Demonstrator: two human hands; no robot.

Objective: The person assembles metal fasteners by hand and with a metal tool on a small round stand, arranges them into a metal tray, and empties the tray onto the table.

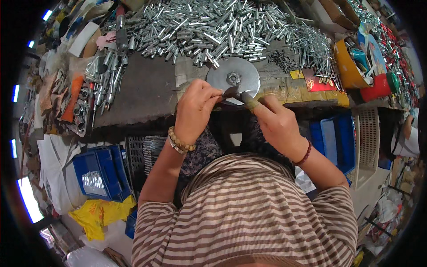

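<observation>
Over the front edge of a round grey metal disc (215,76), my two hands meet. The fingers of my left hand (194,109) are pinched together on a small dark piece (230,92), whose kind I cannot make out. From the other side comes my right hand (279,127), its fingers closed, with a yellowish-grey covering (249,101) at a fingertip. Whatever sits between those right fingers is hidden. A knobby metal hub (233,78) stands at the disc's middle. Behind the disc lies a big heap of shiny metal sleeves (213,31).
Thin metal rods (311,49) and small dark pins (282,58) lie right of the heap. A yellow container (349,66) and a red one (376,87) stand farther right. Hand tools (106,80) crowd the bench's left. Below are blue bins (95,171) and a white basket (367,142).
</observation>
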